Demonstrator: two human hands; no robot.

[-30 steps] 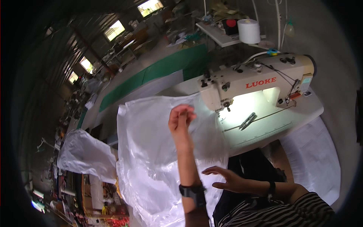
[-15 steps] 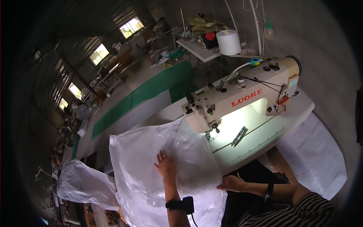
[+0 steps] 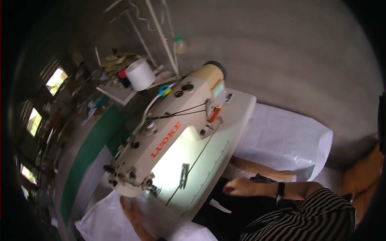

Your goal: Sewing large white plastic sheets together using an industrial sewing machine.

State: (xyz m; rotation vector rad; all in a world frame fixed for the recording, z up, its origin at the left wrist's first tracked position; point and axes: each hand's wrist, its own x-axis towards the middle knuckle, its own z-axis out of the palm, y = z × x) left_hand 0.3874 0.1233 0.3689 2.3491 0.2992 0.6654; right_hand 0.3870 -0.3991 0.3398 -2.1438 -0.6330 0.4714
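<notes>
We are in a sewing workshop: we see a lit sewing machine point(image 3: 183, 116) on its table point(image 3: 213, 160), a cone of thread point(image 3: 140, 75) and white sheeting point(image 3: 100, 217).

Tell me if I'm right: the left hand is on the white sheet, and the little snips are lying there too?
Not quite: the little snips lie on the pale table of the sewing machine, as the head view shows. The left hand is on the white sheet.

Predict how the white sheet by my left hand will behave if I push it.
The white sheet by your left hand will probably buckle, since its surface already ripples. It looks thin, so it's likely light for its spread. Its faint sheen suggests it may slide easily.
</notes>
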